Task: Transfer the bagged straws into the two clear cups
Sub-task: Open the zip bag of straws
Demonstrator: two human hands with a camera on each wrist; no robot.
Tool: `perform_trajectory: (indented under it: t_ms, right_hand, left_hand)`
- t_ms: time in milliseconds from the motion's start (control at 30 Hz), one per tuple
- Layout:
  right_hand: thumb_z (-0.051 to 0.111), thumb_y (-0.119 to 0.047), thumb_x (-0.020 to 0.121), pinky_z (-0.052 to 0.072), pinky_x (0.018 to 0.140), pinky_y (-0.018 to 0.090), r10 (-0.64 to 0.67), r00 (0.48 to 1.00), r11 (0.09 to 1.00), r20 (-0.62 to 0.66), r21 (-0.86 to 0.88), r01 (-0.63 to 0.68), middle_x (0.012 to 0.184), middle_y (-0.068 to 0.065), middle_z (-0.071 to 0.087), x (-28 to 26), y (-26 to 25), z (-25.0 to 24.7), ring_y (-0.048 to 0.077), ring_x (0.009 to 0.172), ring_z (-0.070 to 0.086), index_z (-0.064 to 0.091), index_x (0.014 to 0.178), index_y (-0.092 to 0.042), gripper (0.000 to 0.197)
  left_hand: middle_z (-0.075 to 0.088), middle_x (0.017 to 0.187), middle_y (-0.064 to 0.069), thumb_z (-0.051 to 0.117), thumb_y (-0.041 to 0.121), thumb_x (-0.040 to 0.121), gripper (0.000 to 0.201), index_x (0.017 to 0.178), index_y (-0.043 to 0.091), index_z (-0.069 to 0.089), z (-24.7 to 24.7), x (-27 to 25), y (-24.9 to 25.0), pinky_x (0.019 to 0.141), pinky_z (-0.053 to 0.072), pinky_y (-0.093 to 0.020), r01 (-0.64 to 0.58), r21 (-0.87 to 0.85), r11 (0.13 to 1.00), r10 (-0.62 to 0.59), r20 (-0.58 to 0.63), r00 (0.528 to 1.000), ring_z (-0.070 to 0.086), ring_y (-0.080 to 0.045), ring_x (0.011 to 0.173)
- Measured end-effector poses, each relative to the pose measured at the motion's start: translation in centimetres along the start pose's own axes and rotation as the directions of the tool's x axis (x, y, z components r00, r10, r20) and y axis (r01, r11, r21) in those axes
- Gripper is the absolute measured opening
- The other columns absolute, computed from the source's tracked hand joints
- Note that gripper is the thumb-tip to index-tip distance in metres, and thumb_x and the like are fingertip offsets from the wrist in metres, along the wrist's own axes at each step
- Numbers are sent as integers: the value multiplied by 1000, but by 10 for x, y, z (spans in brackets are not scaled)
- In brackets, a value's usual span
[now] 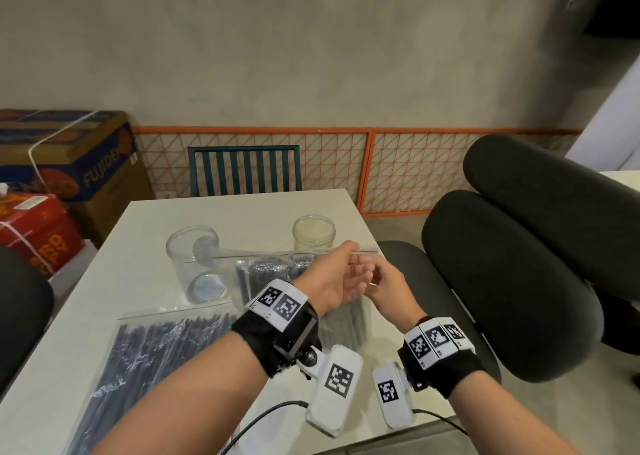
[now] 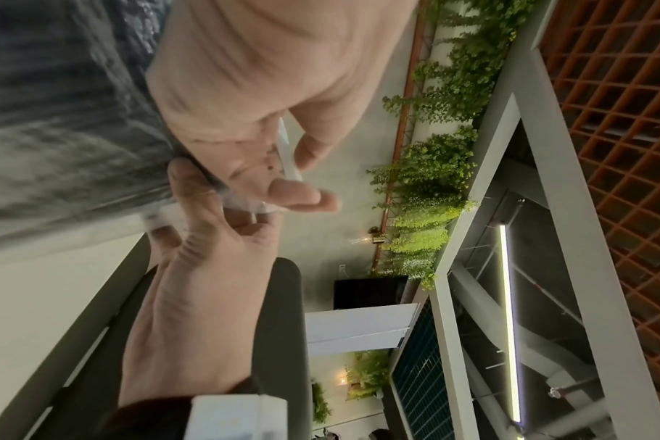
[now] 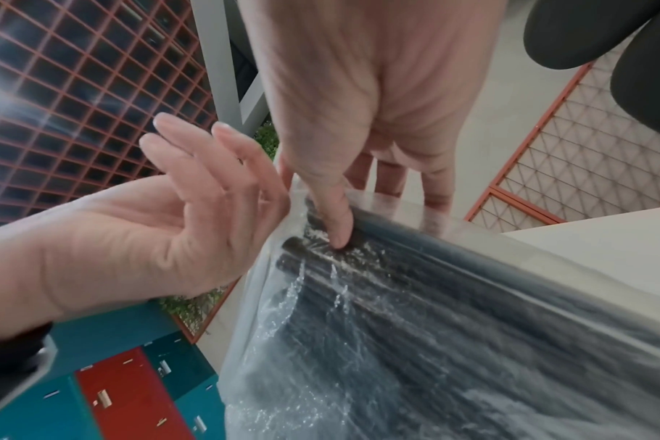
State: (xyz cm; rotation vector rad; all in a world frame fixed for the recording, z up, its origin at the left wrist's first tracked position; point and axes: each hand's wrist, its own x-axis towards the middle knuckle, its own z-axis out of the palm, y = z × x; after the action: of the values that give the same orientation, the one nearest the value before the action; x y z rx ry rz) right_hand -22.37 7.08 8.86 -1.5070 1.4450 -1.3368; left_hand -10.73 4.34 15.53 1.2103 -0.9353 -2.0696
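Head view: both hands are up over the table's (image 1: 114, 271) right edge, working the mouth of a held bag of straws (image 1: 273, 271). Left hand (image 1: 337, 281) pinches the top strip of the bag; right hand (image 1: 388, 288) meets it from the right, fingers on the same end. A second bag (image 1: 152, 361) lies flat on the table left of and below the left wrist. Empty clear cup (image 1: 195, 264) stands just beyond the left hand, behind the film. Another cup (image 1: 314, 235), cloudy-looking, sits beyond both hands; I can't tell what's in it.

Left wrist view: left hand (image 2: 245, 89) with thumb and forefinger nipping the clear strip, other fingers loose. Right hand (image 2: 208, 253) pinches the film edge just under it. Dark straws blurred to the left.

Right wrist view: right hand (image 3: 358, 104), thumb pressed onto the film over the straw ends (image 3: 309, 247), fingers behind the bag. Left hand (image 3: 177, 223) mostly spread, only the fingertips at the bag edge.

Risks, my read:
- Bag hangs over the table edge. If the mouth opens suddenly, straws could spill to the floor.
- The film is slippery, so a pinch could slip.
- The bag's far end sits close to the empty cup. A hard tug could knock it.
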Motion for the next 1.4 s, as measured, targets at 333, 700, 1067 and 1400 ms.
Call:
perform_trajectory:
  t_ms: [333, 700, 1067, 1400]
  right_hand:
    - [66, -26, 83, 48, 82, 21, -10, 1000, 991, 5, -133, 10, 101, -3, 68, 6, -52, -33, 13, 94, 63, 66, 103, -17, 21]
    - [63, -8, 86, 58, 60, 20, 58, 998, 894, 23, -447, -42, 81, 6, 68, 14, -68, -30, 20, 71, 67, 68, 82, -4, 8]
    - [54, -12, 87, 52, 71, 36, 79, 973, 775, -215, -600, -196, 75, 2, 64, 28, -56, -10, 22, 74, 60, 64, 77, -10, 15]
    - [59, -15, 89, 40, 65, 14, 82, 993, 869, 87, -494, -29, 77, -3, 66, 25, -63, -9, 7, 68, 54, 66, 78, -17, 14]
  left_hand:
    - [49, 59, 0, 56, 18, 92, 10, 86, 11, 59, -1, -3, -17, 38, 39, -18, -302, 62, 951, 304, -20, 953, 49, -6, 41]
    - [53, 66, -2, 40, 18, 98, 27, 82, 11, 61, -2, 2, -29, 42, 43, -21, -329, 116, 937, 335, -34, 942, 51, -11, 55]
    - [50, 58, -4, 38, 6, 95, 29, 73, 8, 57, -7, -1, -36, 40, 39, -20, -391, 226, 892, 395, 33, 918, 52, -9, 48]
    - [62, 59, -4, 45, 33, 95, 39, 74, 7, 65, -23, -4, -22, 44, 46, -23, -276, 231, 933, 286, -9, 958, 56, -14, 49]
